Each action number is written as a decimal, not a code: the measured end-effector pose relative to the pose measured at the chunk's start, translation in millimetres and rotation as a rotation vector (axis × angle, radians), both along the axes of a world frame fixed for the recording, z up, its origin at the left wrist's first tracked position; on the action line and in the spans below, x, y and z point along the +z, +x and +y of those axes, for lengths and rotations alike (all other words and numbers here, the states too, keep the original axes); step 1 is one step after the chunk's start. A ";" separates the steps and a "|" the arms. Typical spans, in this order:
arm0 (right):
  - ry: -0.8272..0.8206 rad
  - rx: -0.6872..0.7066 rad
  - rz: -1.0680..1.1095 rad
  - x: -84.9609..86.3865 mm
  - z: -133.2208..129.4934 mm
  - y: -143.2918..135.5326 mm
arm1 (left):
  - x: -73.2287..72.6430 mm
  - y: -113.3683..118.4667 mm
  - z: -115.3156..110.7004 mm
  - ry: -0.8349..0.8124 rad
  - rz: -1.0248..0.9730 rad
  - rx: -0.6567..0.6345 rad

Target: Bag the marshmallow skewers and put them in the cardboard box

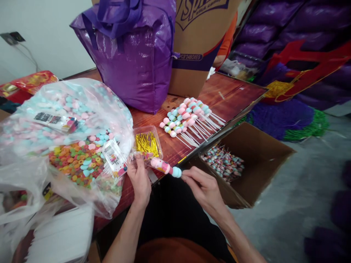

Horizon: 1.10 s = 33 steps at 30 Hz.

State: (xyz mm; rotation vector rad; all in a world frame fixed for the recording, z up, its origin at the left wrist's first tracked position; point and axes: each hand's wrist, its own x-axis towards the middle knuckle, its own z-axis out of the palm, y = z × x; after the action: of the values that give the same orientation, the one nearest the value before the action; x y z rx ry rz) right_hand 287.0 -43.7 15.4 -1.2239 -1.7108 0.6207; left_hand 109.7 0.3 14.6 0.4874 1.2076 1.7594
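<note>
My right hand (204, 186) is closed on the stick end of a marshmallow candy skewer (176, 172), with pink and pale blue pieces threaded on it. The pink part of the skewer lies inside a clear printed wrapper (161, 165). My left hand (139, 179) pinches the other end of that wrapper, over the table edge. Just beyond the left hand stands a clear tub (161, 140) of gold twist ties (147, 143). A stack of printed wrappers (114, 157) lies to its left, on a plastic bag (101, 96) of loose marshmallows and gummy rings (78, 159).
A pile of candy skewers (189, 115) lies on the table (230, 87). Below the edge, an open carton (257, 171) holds many wrapped sticks. A purple bag (134, 62) and a cardboard box (189, 76) stand behind. Another person's orange sleeve (228, 40) shows beside the box.
</note>
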 end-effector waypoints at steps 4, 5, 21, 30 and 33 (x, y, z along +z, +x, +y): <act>0.052 -0.023 -0.059 -1.7 -2.1 -8.6 | 8.1 5.5 -6.6 0.005 -0.019 -0.195; 0.064 -0.028 -0.080 -2.0 -2.5 -10.8 | 8.2 6.8 -8.3 -0.005 -0.016 -0.230; 0.160 -0.062 -0.186 -2.1 -1.7 -31.5 | 3.3 14.4 -19.7 -0.078 -0.111 -0.407; -0.142 -0.014 0.058 0.1 -11.3 -38.8 | 5.6 1.6 -13.9 -0.052 -0.301 -0.339; -0.226 -0.058 0.094 -0.6 -14.5 -40.6 | 5.0 5.5 -15.2 -0.028 -0.316 -0.311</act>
State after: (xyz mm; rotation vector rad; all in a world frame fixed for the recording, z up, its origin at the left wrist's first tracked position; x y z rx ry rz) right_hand 246.4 -58.1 14.8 -1.3730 -1.5529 0.8410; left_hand 115.3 -14.8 19.6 0.3435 0.8815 1.4852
